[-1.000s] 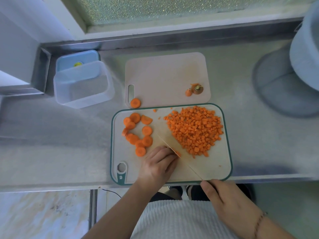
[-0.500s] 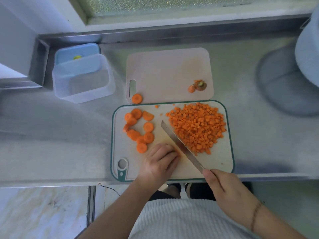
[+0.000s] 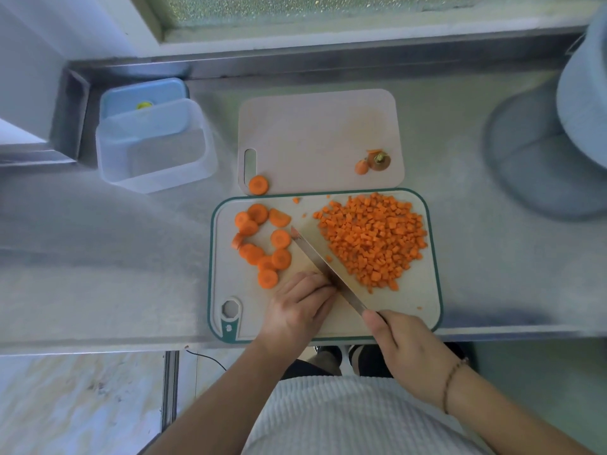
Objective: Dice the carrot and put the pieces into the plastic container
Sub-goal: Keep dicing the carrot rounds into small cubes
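A green-rimmed cutting board (image 3: 404,300) lies at the counter's front edge. A heap of diced carrot (image 3: 371,238) covers its right half, and several round carrot slices (image 3: 262,244) lie on its left. My left hand (image 3: 299,307) rests on the board with fingers curled down over a carrot piece hidden beneath them, knuckles against the knife (image 3: 325,267). My right hand (image 3: 404,343) grips the knife handle. The blade runs diagonally up-left between the slices and the heap. The clear plastic container (image 3: 154,172) stands open at the left, holding nothing.
A second, plain board (image 3: 315,133) lies behind with the carrot top (image 3: 377,160) and one stray slice (image 3: 258,184) on it. A blue lid (image 3: 144,93) sits behind the container. A large pale vessel (image 3: 584,93) stands at the far right. A window ledge runs along the back.
The knife blade has shifted left, away from the diced heap and against my left hand's knuckles. My left hand has stayed in place.
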`<state>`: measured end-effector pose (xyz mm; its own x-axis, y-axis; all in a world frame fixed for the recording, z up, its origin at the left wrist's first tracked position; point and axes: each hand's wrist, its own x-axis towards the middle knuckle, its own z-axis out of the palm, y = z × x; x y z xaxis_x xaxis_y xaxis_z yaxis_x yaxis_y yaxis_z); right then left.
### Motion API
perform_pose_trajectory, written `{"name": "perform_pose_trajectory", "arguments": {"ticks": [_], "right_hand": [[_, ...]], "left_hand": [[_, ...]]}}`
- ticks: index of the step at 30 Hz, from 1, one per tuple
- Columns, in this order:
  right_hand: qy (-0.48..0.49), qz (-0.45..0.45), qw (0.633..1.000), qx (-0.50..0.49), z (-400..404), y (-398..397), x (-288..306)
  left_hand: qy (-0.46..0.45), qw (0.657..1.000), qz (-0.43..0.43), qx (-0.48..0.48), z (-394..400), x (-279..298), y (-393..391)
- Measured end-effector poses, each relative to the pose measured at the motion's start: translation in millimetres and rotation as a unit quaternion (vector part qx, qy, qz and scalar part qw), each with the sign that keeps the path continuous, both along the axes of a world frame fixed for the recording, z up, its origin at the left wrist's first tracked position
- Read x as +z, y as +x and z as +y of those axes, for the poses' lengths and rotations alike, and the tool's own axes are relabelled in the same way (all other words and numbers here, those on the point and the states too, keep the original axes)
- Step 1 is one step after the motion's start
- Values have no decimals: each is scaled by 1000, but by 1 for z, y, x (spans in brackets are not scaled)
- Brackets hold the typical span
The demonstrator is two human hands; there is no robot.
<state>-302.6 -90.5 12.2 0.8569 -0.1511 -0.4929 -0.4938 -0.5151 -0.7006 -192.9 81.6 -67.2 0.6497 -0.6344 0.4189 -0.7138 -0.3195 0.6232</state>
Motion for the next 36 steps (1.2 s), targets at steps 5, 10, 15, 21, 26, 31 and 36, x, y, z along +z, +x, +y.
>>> {"name": "perform_pose_trajectory", "arguments": {"ticks": [5, 10, 15, 21, 26, 31, 36], "right_hand": [[3, -23, 999, -38, -3, -10, 10], [-17, -7, 1000, -7, -6, -28, 17], [3, -9, 1000, 8, -4, -31, 10], [-5, 26, 999, 23, 1, 0, 9], [12, -6, 1000, -8, -3, -1, 7], [0, 0, 1000, -5, -8, -18, 20], [-14, -11, 1000, 2, -7, -27, 19]], "left_hand": [[-8, 1000, -5, 11, 4, 4, -3], [-4, 1000, -7, 20, 5, 2, -5], [-6, 1000, -7, 26, 5, -2, -3], [0, 1000, 2, 21, 6, -2, -2], [-3, 1000, 4, 27, 6, 6, -4], [4, 998, 2, 56, 11, 9, -8], [21, 998, -2, 55, 11, 2, -7]]}}
